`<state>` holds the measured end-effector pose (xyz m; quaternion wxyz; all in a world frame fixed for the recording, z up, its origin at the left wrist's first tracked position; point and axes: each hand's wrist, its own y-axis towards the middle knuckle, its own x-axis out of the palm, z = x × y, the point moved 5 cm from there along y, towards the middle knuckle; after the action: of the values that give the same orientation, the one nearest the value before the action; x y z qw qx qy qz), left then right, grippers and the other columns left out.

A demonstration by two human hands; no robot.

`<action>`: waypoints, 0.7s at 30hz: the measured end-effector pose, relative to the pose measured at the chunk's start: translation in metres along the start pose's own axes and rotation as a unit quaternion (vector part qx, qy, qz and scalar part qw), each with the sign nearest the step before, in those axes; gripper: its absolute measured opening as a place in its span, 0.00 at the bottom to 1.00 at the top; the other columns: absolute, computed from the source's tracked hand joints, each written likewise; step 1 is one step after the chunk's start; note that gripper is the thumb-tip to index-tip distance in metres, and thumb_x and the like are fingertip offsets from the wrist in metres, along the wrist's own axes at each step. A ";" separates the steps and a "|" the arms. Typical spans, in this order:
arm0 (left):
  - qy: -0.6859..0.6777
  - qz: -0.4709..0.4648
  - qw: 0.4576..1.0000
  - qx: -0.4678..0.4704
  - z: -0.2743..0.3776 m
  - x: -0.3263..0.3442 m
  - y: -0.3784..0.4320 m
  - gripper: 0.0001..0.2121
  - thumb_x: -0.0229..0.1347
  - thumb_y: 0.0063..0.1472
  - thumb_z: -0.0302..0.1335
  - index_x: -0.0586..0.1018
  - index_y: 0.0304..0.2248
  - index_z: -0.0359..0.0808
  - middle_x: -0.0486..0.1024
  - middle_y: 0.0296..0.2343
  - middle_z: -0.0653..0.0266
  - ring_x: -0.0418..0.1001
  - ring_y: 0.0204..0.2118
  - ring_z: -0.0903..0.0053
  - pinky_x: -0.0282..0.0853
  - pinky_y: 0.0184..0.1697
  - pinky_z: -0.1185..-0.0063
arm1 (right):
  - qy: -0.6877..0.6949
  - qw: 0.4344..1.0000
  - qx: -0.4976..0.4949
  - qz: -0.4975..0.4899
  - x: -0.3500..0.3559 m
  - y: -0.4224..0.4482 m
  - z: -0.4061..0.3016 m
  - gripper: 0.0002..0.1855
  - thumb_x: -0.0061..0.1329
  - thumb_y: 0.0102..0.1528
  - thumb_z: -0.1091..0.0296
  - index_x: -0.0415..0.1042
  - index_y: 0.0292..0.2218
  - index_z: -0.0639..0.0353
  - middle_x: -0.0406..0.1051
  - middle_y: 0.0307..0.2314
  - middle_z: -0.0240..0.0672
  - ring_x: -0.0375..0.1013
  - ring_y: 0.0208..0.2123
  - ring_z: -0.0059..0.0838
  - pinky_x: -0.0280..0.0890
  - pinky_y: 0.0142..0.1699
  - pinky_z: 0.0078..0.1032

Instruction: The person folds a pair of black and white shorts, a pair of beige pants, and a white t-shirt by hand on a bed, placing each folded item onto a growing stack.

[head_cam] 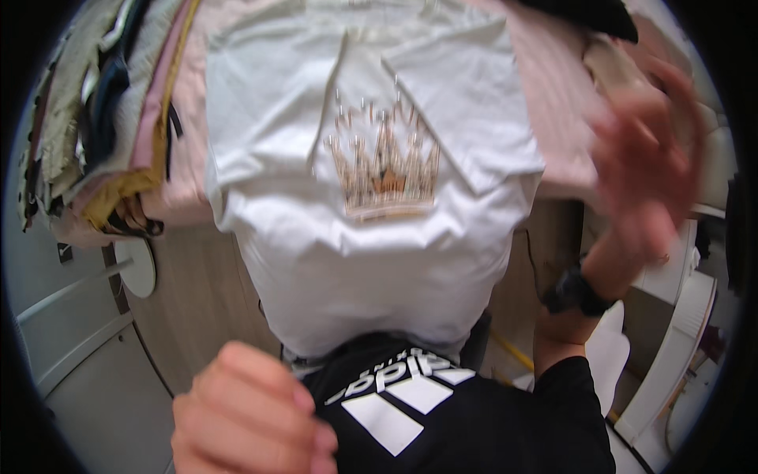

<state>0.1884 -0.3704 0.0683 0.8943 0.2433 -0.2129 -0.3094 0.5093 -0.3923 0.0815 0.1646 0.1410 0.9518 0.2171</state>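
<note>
A white long-sleeved top (385,272) lies spread before me, its printed crown (388,172) facing up. Both sleeves are folded inward over the front, and the lower part hangs over the edge towards my body. My left hand (254,409) is raised near the camera at lower left, fingers curled in; nothing shows in it. Off to the right, my right hand (645,160) is lifted and blurred by motion, fingers apart, with nothing visible in it. A black watch (577,293) is on that wrist. Neither hand appears to touch the top.
A pink cloth (556,118) covers the surface under the top. Folded clothes (118,106) are piled at left. A black item (586,18) and a beige item (616,65) lie at upper right. A white round disc (136,269) stands below the left edge.
</note>
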 end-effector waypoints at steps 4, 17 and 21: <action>0.000 0.079 0.993 -0.089 0.011 0.029 -0.010 0.12 0.56 0.63 0.42 0.79 0.44 0.51 0.72 0.36 0.75 0.68 0.37 0.73 0.62 0.45 0.69 | 0.014 0.998 -0.066 0.007 0.038 -0.024 -0.042 0.41 0.65 0.50 0.52 0.65 0.56 0.65 0.74 0.42 0.40 0.62 0.23 0.13 0.57 0.26 0.12; -0.243 0.069 0.966 0.059 -0.011 0.039 -0.013 0.12 0.53 0.64 0.41 0.80 0.42 0.47 0.73 0.36 0.71 0.68 0.38 0.71 0.64 0.44 0.71 | -0.018 0.992 -0.120 0.041 0.053 -0.042 -0.062 0.39 0.64 0.51 0.52 0.65 0.55 0.66 0.74 0.42 0.41 0.63 0.25 0.16 0.58 0.28 0.14; -0.291 0.063 0.951 0.088 -0.013 0.042 -0.012 0.13 0.53 0.65 0.42 0.80 0.41 0.46 0.73 0.36 0.69 0.69 0.38 0.71 0.64 0.43 0.71 | -0.021 0.989 -0.138 0.040 0.060 -0.044 -0.068 0.38 0.64 0.51 0.53 0.65 0.55 0.66 0.74 0.42 0.41 0.64 0.25 0.16 0.59 0.29 0.14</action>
<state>0.2198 -0.4018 0.0612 0.7861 0.2066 -0.5053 -0.2899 0.4210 -0.4351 0.1039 0.1938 0.1594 0.9027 0.3496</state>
